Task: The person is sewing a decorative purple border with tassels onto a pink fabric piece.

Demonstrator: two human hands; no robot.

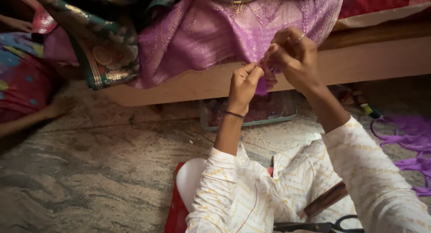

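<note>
Near the far wooden ledge [359, 64], left hand [244, 85] and right hand [294, 58] pinch purple threads [262, 85] at the fabric edge [215, 40], fingers narrow, keeping them taut.

Two hands belong to the wearer: the left hand [244, 85] and the right hand [294, 57], both near the centre. One purple tassel [261, 85] sits pinched between them. One lilac sari cloth [211, 31] hangs at twelve o'clock, one green-bordered cloth [101, 49] at ten. One shallow tray [251, 112] lies just below centre, one pair of black scissors [321, 226] at five o'clock, one heap of purple threads [411, 143] at three, and one other person's arm [31, 118] at nine
</note>
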